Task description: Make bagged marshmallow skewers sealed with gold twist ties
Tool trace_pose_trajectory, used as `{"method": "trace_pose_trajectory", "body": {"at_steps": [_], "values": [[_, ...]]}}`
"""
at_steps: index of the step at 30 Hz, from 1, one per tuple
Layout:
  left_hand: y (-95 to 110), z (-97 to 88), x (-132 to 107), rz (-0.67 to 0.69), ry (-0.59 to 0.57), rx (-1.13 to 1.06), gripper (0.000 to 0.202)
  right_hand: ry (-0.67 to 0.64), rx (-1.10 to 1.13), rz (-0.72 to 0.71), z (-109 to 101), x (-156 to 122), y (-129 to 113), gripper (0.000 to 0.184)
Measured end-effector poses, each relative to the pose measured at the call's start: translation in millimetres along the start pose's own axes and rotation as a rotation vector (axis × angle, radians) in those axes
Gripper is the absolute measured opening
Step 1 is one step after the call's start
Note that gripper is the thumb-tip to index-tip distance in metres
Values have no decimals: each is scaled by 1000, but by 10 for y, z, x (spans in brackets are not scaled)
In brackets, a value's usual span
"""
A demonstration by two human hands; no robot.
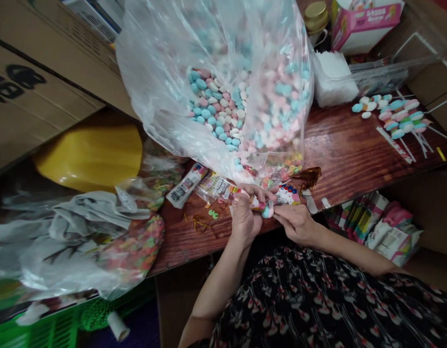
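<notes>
At the table's front edge, my left hand [245,215] is closed round a small clear candy bag [268,210] with pastel candies showing at its end. The fingers of my right hand [298,223] are pressed together at that same end of the bag; the exact grip is partly hidden. Just left of my hands lie a printed clear packet [218,186] and a stack of printed labels [187,186]. Beyond them, a large clear plastic bag [154,92] lies open, full of pink, blue and white candies [216,108]. Green candy rings [213,213] rest on the wood.
Candy skewers [405,118] lie at the right near a plastic bin [381,72] and white paper stack [334,77]. A bag of colourful rings [136,246], grey cloth [85,217] and yellow bowl [93,154] fill the left. Cardboard boxes [45,82] stand behind. Packets [376,227] sit below the tabletop.
</notes>
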State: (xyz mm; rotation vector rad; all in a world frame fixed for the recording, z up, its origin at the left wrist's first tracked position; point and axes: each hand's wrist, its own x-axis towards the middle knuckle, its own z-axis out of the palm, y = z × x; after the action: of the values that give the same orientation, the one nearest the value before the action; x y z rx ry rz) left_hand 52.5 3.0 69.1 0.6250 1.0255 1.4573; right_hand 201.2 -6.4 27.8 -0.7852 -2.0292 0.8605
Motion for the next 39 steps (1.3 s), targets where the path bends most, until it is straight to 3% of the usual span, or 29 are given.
{"method": "trace_pose_trajectory", "body": {"at_steps": [9, 12, 16, 21, 25, 29, 34, 36, 39], "values": [[-13, -97, 10, -179, -102, -103, 59, 207, -16, -33, -3, 103, 11, 17], [49, -156, 43, -83, -34, -110, 62, 191, -104, -71, 18, 73, 45, 19], [126, -191, 60, 88, 86, -108, 38, 155, -117, -67, 101, 36, 65, 22], [50, -120, 9, 34, -4, -47, 51, 198, 3, -38, 158, 117, -6, 19], [8, -83, 3, -19, 24, -6, 53, 176, 71, 6, 144, 193, -39, 15], [68, -114, 44, -83, 44, -57, 57, 98, -120, -79, 88, 183, 18, 23], [117, -151, 70, -240, -1, -212, 59, 97, -437, -170, -8, 149, 119, 32], [119, -131, 78, -302, 40, -267, 56, 106, -520, -227, -15, 154, 121, 32], [110, -72, 103, -267, 181, -323, 54, 150, -529, -309, 29, 170, 75, 33]]}}
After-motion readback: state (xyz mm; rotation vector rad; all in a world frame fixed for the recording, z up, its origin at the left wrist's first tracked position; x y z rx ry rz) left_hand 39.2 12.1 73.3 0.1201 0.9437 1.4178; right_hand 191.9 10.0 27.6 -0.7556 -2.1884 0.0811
